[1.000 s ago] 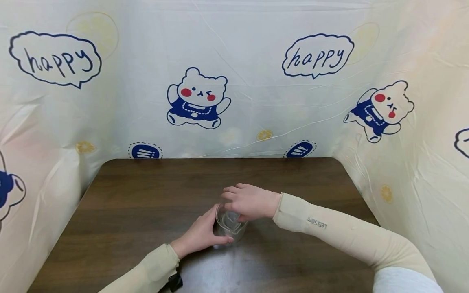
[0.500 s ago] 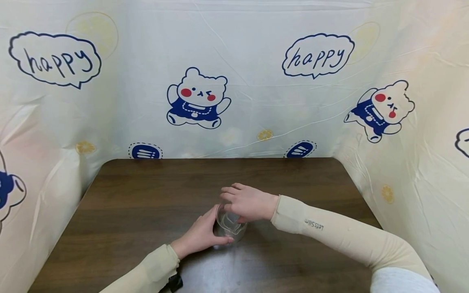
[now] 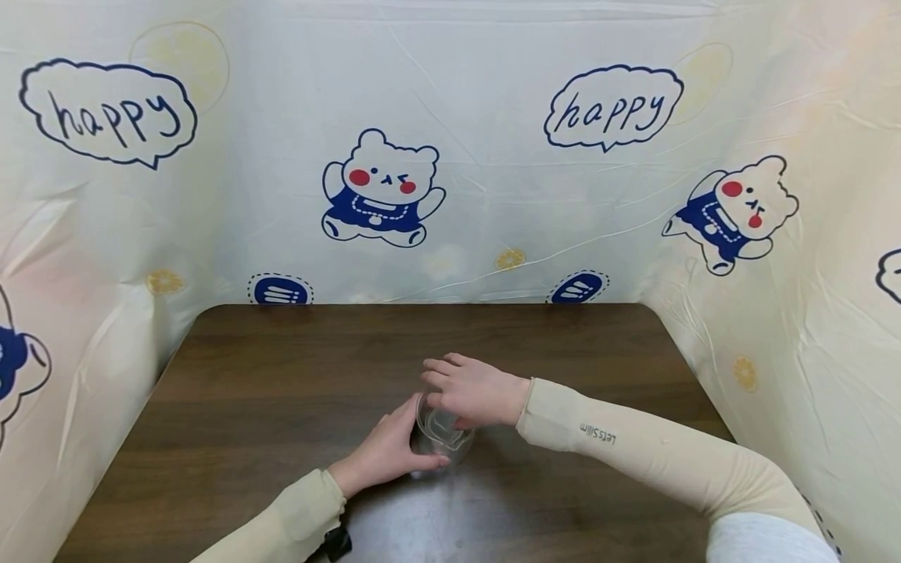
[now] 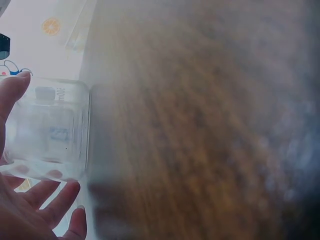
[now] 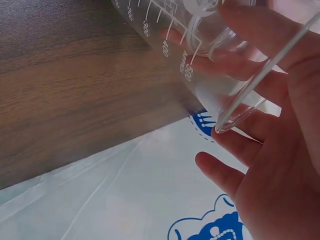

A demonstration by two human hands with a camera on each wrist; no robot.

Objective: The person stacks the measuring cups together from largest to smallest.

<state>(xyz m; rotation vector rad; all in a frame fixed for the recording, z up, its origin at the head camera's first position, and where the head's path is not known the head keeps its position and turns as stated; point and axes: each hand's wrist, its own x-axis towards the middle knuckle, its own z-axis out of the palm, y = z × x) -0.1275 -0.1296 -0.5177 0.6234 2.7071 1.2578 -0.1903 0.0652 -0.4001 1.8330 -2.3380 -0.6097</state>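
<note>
A large clear glass beaker (image 3: pixel 456 447) with 500 ml markings stands upright on the brown table. My left hand (image 3: pixel 383 450) grips it from the left, thumb on the near side and fingers around the far side. A smaller glass beaker (image 5: pixel 202 37) sits within the large one, its rim below the large rim. My right hand (image 3: pixel 479 391) comes over the top from the right. Its thumb and forefinger reach inside the large rim and pinch the small beaker, while the other fingers spread beyond the glass. The inner fingertips are partly hidden by the hand in the head view.
The wooden table (image 3: pixel 281 375) has rounded far corners. A pale cloth (image 3: pixel 493 203) printed with bears and "happy" bubbles hangs close behind it and along both sides. A small black object (image 3: pixel 338 541) shows beside the left sleeve.
My right hand and forearm have shifted slightly left, and the small beaker's rim looks a little lower inside the large beaker. The left hand and large beaker have stayed put.
</note>
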